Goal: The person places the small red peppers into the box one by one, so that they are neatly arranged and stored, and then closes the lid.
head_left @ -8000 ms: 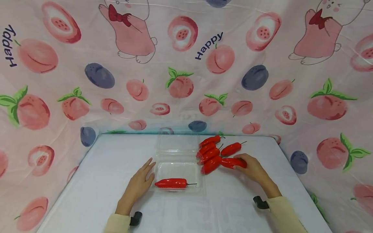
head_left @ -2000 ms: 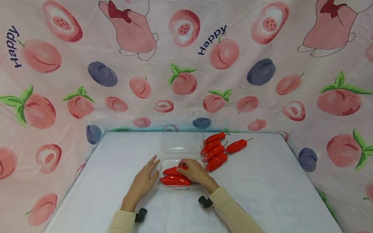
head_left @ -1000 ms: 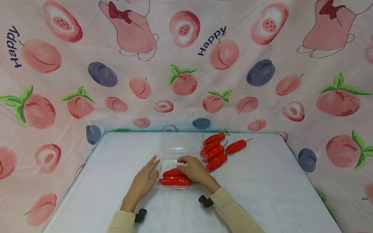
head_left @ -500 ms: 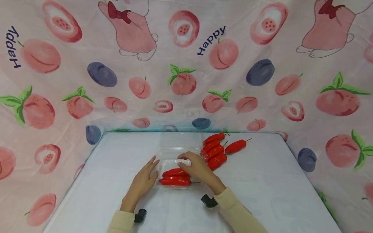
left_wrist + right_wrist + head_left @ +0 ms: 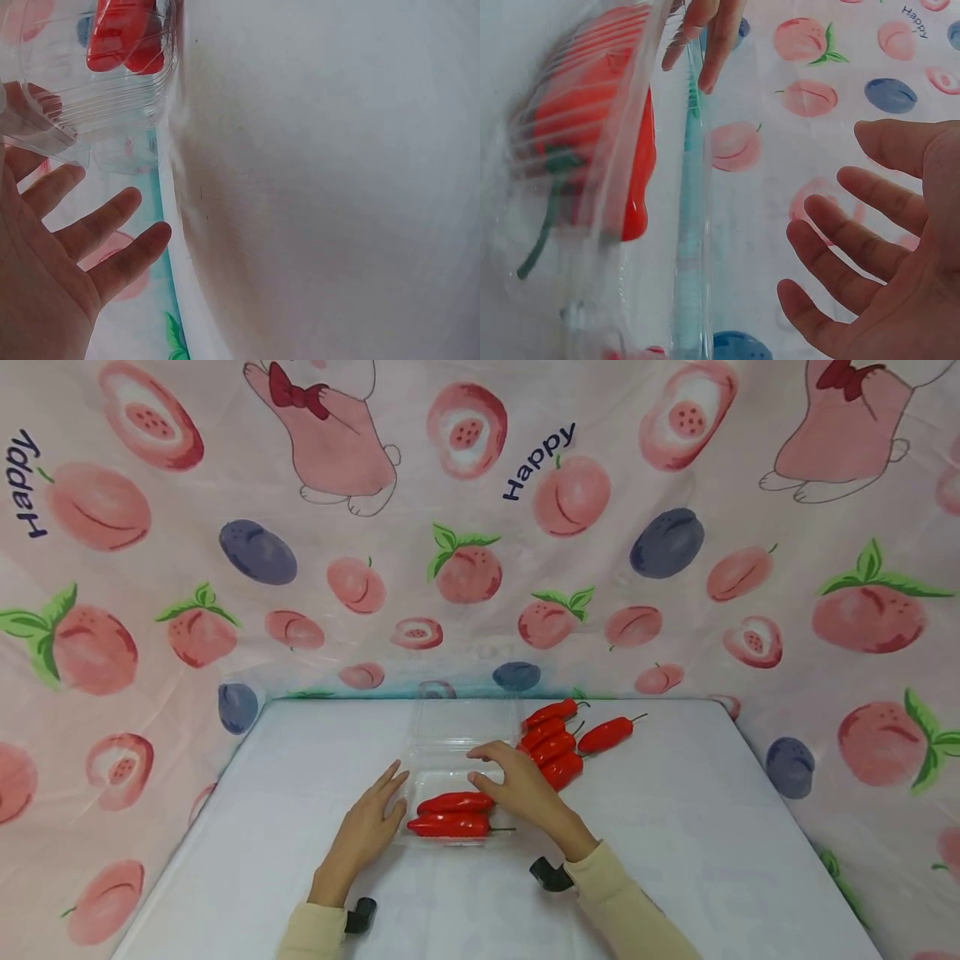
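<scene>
A clear plastic clamshell box lies on the table with its lid folded back. Two red chili peppers lie side by side in its base: a front chili pepper and a rear chili pepper. My left hand rests at the box's left side, fingers spread; in the left wrist view the fingers reach along the clear wall. Over the box's right side hovers my right hand, thumb and fingers apart and holding nothing. The right wrist view shows its fingers loosely extended.
Several more red chili peppers lie in a cluster right of the box, partly behind my right hand. One chili pepper lies a little apart at the right. A fruit-print cloth hangs behind the white table.
A second chili pepper has been carried from the right-hand cluster into the box and let go. My right hand has since lifted and drawn rightward. The left hand stays beside the box.
</scene>
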`<action>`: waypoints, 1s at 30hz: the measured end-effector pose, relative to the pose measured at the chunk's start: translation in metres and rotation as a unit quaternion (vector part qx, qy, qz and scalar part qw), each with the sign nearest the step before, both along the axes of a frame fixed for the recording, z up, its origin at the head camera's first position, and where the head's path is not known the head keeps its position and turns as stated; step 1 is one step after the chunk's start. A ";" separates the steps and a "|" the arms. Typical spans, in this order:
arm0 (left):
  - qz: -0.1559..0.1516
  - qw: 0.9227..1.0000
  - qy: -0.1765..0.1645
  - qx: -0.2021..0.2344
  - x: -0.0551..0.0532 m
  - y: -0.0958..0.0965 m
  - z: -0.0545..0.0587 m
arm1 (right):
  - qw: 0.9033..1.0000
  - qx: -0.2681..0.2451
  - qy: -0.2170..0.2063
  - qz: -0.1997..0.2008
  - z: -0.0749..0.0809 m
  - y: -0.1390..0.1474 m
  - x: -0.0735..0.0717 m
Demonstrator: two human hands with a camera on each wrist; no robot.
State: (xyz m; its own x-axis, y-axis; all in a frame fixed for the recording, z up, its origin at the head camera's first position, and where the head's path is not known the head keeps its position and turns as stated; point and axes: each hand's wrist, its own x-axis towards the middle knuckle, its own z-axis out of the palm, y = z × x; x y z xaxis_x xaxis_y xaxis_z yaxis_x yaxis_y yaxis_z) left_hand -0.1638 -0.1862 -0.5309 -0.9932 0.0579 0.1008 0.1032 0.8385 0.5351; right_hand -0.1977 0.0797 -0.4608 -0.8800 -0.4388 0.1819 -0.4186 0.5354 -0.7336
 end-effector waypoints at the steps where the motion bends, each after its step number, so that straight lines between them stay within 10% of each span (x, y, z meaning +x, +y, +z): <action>1: 0.000 1.000 0.001 0.001 0.000 0.000 0.000 | 1.000 0.000 0.004 -0.004 0.001 0.001 0.000; 30: -0.005 1.000 0.009 0.001 0.000 0.001 -0.001 | 0.997 -0.012 0.041 -0.067 0.004 0.048 -0.005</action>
State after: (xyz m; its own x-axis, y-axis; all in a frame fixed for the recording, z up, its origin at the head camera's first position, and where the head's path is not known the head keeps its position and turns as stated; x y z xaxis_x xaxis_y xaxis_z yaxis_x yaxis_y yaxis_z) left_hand -0.1643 -0.1855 -0.5321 -0.9906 0.0681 0.1188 0.1216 0.8361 0.5349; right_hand -0.2028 0.1273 -0.4564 -0.9120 -0.3134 0.2646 -0.4038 0.5726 -0.7135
